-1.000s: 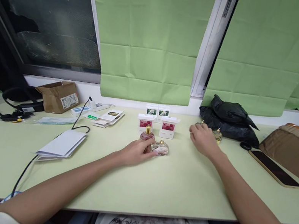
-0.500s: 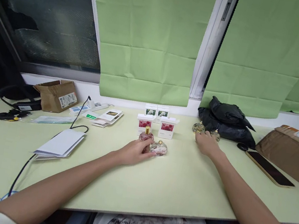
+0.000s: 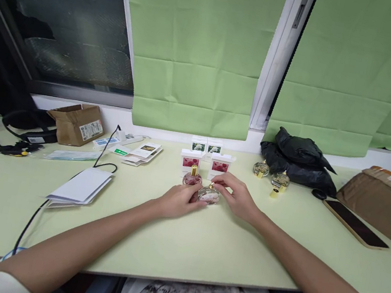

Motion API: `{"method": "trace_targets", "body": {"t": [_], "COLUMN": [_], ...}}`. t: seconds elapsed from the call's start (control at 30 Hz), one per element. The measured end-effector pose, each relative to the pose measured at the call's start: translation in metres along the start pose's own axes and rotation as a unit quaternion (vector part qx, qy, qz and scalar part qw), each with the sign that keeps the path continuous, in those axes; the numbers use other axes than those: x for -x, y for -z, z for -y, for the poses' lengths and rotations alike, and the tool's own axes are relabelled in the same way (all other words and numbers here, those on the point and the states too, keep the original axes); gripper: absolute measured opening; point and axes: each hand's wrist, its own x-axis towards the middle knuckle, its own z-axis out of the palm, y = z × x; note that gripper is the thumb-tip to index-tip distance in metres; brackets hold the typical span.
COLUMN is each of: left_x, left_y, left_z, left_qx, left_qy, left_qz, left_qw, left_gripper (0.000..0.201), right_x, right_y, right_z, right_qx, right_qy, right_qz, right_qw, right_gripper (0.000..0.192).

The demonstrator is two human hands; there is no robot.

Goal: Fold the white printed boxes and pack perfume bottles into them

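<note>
My left hand (image 3: 180, 200) is closed around the side of a clear, round perfume bottle (image 3: 208, 197) with pinkish contents, standing on the table. The fingers of my right hand (image 3: 237, 197) pinch at the small gold top of that same bottle; what exactly lies between the fingertips is too small to make out. Just behind my left fingers is a pink perfume bottle (image 3: 193, 178) with a tall gold cap. Two white boxes with red flower pictures, a left box (image 3: 190, 162) and a right box (image 3: 219, 168), stand behind the bottles.
Two more bottles, one (image 3: 260, 168) beside another (image 3: 280, 180), stand at right with gold caps near them. A black plastic bag (image 3: 299, 157), phone (image 3: 356, 224) and brown parcel (image 3: 384, 205) lie farther right. Folded white cards (image 3: 80, 187) and a cable are at left.
My right hand has moved left from the two bottles at right to the top of the clear bottle. A gold cap now shows in front of those bottles. My left hand stays on its bottle.
</note>
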Motion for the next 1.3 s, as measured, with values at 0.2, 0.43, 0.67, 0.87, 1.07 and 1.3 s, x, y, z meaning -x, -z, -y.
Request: {"method": "trace_targets", "body": {"t": [0.2, 0.43, 0.67, 0.87, 1.07, 1.3], "left_x": [0.001, 0.002, 0.003, 0.001, 0.002, 0.006], "left_y": [-0.001, 0.001, 0.002, -0.002, -0.003, 0.005], "left_z": [-0.004, -0.005, -0.006, 0.001, 0.003, -0.007], "left_qx": [0.009, 0.016, 0.029, 0.039, 0.012, 0.044], "left_qy": [-0.004, -0.003, -0.002, 0.061, 0.016, -0.012], "left_qz": [-0.006, 0.014, 0.003, -0.020, -0.018, 0.008], "left_qw": [1.000, 1.000, 1.000, 0.997, 1.000, 0.999], "left_gripper": [0.034, 0.036, 0.032, 0.039, 0.027, 0.033], "right_x": [0.000, 0.001, 0.001, 0.002, 0.003, 0.004], "right_y": [0.001, 0.002, 0.004, 0.005, 0.005, 0.004], "right_z": [-0.001, 0.000, 0.001, 0.000, 0.001, 0.006], "right_qx": [-0.006, -0.021, -0.005, 0.011, 0.015, 0.033], "right_qy": [0.017, 0.027, 0.036, 0.043, 0.038, 0.058], "right_qz": [0.003, 0.011, 0.019, 0.019, 0.022, 0.025], "right_qw": [1.000, 0.999, 0.999, 0.999, 0.999, 0.997], "right_gripper": [0.021, 0.018, 0.018, 0.017, 0.015, 0.015]}}
